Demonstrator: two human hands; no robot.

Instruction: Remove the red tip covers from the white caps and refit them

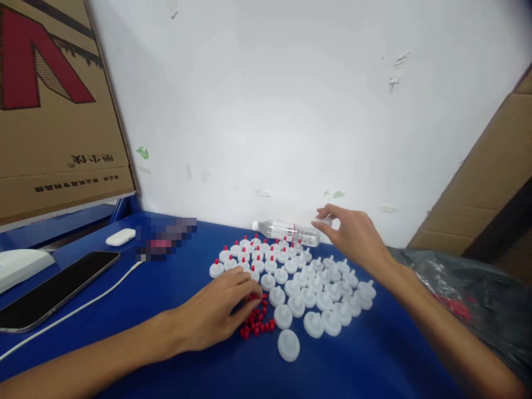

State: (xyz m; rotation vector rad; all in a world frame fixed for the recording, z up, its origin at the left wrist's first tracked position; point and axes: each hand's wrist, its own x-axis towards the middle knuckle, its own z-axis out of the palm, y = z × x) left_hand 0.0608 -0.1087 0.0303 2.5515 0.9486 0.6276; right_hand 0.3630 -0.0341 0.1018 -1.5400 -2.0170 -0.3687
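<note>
My left hand [226, 305] rests over a pile of small red caps [256, 324], fingers bent and drawn together; whether a cap is between the fingertips is hidden. Raised above the back of the table, my right hand [344, 224] pinches a whitish, translucent round cap [325, 221] between thumb and fingers. Many white nozzle caps [324, 301] stand in loose rows between my hands. Those at the back left carry red tips [258, 256], while the ones at the front and right are bare. One white cap [288, 345] lies apart at the front, its nozzle out of sight.
A clear plastic bottle [286, 231] lies along the wall behind the caps. To the left are a phone [58, 285], a white cable [103, 293] and a small white case [120, 237]. A dark plastic bag [453, 282] is at the right; cardboard [58, 122] stands back left.
</note>
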